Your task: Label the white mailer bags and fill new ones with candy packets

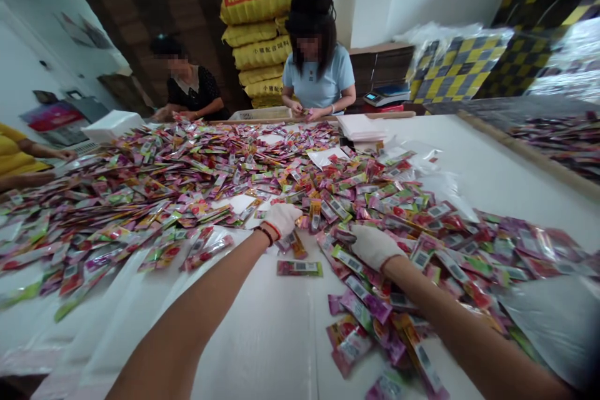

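Note:
My left hand (282, 220), in a white glove with red and dark bands at the wrist, reaches into the pile of small printed packets (225, 169). Its fingers are curled beside an orange-and-pink packet (304, 223); what they hold, if anything, is hidden. My right hand (377, 247), also gloved, lies palm down over packets on the right, its fingers bent together among them. Whether a packet is pinched there I cannot make out. Between my hands and nearer me, a single packet (300, 268) with a barcode lies flat on the white table (267, 331).
Clear plastic bags (450, 194) lie right of the pile. White sheets (360, 127) are stacked at the far edge. Across the table sit two people (319, 78) (194, 87); another person's arm (42, 153) reaches in at left. A scale (387, 95) stands behind.

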Demonstrator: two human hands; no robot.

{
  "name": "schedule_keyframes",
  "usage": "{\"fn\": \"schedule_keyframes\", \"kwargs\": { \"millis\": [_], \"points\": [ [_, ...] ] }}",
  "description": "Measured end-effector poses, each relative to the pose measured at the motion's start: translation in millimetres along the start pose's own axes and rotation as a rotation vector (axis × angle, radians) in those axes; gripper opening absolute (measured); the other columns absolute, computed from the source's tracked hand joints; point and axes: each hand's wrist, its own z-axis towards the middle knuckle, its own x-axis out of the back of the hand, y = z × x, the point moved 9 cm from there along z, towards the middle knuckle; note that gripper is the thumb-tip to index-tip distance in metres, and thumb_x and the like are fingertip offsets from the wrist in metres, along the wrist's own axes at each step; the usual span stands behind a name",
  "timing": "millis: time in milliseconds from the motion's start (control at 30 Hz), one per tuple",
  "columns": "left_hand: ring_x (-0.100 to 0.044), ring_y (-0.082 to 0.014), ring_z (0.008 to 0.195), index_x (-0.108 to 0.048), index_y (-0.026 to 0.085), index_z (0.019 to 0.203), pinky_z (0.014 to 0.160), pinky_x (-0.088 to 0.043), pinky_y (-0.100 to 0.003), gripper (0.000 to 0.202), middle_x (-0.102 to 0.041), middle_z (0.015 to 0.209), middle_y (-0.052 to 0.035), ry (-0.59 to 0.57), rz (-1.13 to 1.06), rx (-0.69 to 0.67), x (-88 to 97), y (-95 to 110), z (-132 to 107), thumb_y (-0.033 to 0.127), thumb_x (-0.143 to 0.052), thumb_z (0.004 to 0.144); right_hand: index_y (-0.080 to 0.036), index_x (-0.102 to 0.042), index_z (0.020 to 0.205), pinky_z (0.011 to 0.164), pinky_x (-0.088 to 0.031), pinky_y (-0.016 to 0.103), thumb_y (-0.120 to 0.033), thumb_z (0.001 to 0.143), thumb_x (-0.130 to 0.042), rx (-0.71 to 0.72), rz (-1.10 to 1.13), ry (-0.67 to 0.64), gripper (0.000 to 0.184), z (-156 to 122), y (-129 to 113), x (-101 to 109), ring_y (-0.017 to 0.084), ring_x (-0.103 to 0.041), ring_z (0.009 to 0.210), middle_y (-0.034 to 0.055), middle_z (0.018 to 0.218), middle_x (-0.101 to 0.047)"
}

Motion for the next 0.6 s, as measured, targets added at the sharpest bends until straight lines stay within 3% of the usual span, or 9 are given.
{"fn": "schedule_keyframes", "kwargs": {
  "millis": [100, 233, 400, 500, 600],
  "points": [
    [-0.055, -0.0271, 0.107, -0.065, 0.018, 0.1, 0.091, -0.039, -0.038, 0.029, -0.06, 0.109, -0.0147, 0.021, 0.039, -0.01, 13.0, -1.2, -7.5, 0.013, -0.041, 0.082, -0.019, -0.067, 0.084, 0.064, -0.041, 0.024, -0.024, 0.075, -0.054, 0.029, 0.042, 0.012, 0.016, -3.2, 3.9, 14.0, 0.018, -0.062, 0.074, 0.006, 0.08, -0.069],
    [-0.058, -0.0232, 0.101, -0.061, 0.022, 0.11, 0.086, -0.043, -0.033, 0.034, -0.063, 0.107, -0.0116, 0.002, 0.044, 0.029, 14.8, -3.7, -10.0, 0.016, -0.039, 0.086, -0.017, -0.063, 0.073, 0.054, -0.038, 0.022, -0.033, 0.076, -0.054, 0.002, 0.127, 0.112, 0.018, -12.3, 15.2, 38.9, 0.014, -0.055, 0.059, 0.0021, 0.065, -0.062],
    [-0.062, -0.0241, 0.093, -0.067, 0.016, 0.088, 0.082, -0.045, -0.033, 0.017, -0.066, 0.096, -0.0135, -0.002, -0.012, 0.139, 6.7, -9.5, -1.2, 0.016, -0.052, 0.08, -0.018, -0.058, 0.066, 0.047, -0.034, 0.021, -0.037, 0.072, -0.056, -0.001, 0.421, 0.187, 0.02, -31.3, 28.9, 58.8, 0.011, -0.045, 0.047, -0.0027, 0.051, -0.051],
    [-0.058, -0.0265, 0.104, -0.066, 0.015, 0.087, 0.089, -0.043, -0.034, 0.014, -0.063, 0.105, -0.0151, 0.086, -0.104, 0.176, 23.7, -18.9, -9.2, 0.018, -0.057, 0.076, -0.019, -0.056, 0.068, 0.044, -0.033, 0.022, -0.039, 0.071, -0.055, -0.033, 0.547, 0.297, 0.02, -45.4, 53.7, 83.8, 0.011, -0.043, 0.044, -0.0032, 0.05, -0.051],
    [-0.061, -0.0231, 0.096, -0.062, 0.015, 0.102, 0.083, -0.045, -0.031, 0.024, -0.065, 0.103, -0.0133, 0.17, -0.254, 0.271, 42.8, -34.1, -22.4, 0.021, -0.056, 0.079, -0.019, -0.054, 0.067, 0.044, -0.036, 0.023, -0.032, 0.07, -0.049, -0.019, 0.545, 0.354, 0.014, -46.9, 73.3, 101.3, 0.013, -0.047, 0.045, -0.0008, 0.05, -0.054]
  ]
}}
